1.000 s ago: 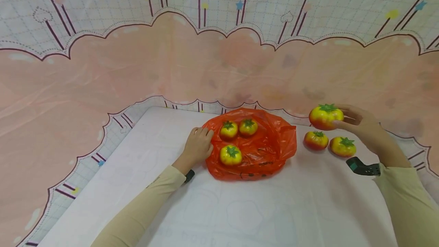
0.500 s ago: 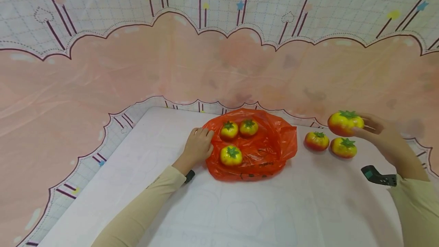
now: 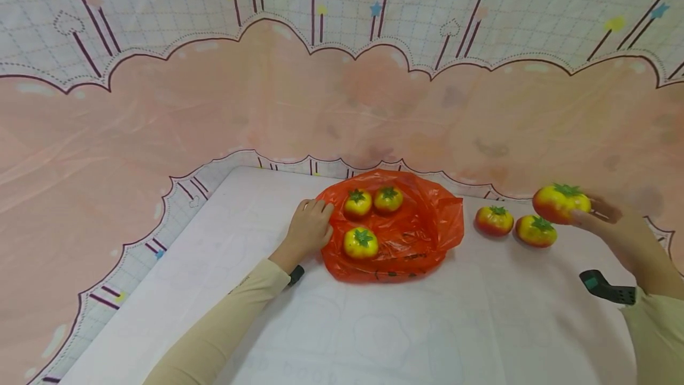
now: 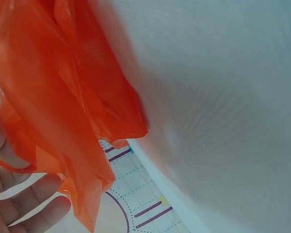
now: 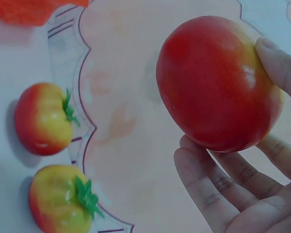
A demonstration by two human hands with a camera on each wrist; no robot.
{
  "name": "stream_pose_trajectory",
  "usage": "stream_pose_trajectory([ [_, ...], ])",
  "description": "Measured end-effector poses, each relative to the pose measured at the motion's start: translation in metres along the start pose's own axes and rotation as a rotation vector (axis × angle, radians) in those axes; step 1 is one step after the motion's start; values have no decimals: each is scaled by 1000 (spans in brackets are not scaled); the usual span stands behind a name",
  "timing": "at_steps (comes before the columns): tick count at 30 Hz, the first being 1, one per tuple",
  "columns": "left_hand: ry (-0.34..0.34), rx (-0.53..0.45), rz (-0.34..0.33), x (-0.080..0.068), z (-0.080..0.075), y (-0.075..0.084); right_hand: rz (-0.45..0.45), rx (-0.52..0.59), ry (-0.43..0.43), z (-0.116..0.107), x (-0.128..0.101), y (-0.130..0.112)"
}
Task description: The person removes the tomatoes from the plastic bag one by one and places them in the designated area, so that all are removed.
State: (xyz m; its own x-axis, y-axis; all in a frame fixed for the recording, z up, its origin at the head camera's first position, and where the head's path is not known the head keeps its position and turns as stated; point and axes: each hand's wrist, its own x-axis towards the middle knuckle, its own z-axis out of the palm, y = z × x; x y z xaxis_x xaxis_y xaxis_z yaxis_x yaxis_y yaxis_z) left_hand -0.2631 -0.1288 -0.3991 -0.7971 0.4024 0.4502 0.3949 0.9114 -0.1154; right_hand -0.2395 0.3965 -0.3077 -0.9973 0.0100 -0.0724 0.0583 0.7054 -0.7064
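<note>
The right hand (image 3: 614,224) grips a tomato (image 3: 561,202) in the air, just right of two tomatoes on the table (image 3: 513,223). The left hand (image 3: 309,229) pinches the orange bag (image 3: 427,224) rim; three tomatoes (image 3: 360,242) lie inside, beside that grip. Three in, three out.

Thin, crinkly, glossy orange plastic bag (image 3: 406,230); smooth, shiny tomato (image 5: 216,82); matt white tabletop (image 3: 374,325).

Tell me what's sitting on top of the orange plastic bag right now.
Three tomatoes lie on the orange plastic bag: two at the back, one nearer. The left hand grips its left edge. Whatever lies under the crumpled plastic is covered and cannot be seen.
</note>
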Motion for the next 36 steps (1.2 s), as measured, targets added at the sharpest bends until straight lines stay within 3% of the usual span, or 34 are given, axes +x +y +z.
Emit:
stream_pose_trajectory([
  [5, 11, 5, 3, 0, -1, 0, 56, 20, -2, -1, 0, 13],
  [15, -7, -2, -5, -1, -1, 1, 23, 33, 37, 4, -3, 37],
  [29, -1, 0, -2, -1, 0, 1, 207, 78, 55, 3, -7, 59],
  [36, -8, -1, -4, -1, -1, 1, 218, 96, 119, 7, -8, 68],
])
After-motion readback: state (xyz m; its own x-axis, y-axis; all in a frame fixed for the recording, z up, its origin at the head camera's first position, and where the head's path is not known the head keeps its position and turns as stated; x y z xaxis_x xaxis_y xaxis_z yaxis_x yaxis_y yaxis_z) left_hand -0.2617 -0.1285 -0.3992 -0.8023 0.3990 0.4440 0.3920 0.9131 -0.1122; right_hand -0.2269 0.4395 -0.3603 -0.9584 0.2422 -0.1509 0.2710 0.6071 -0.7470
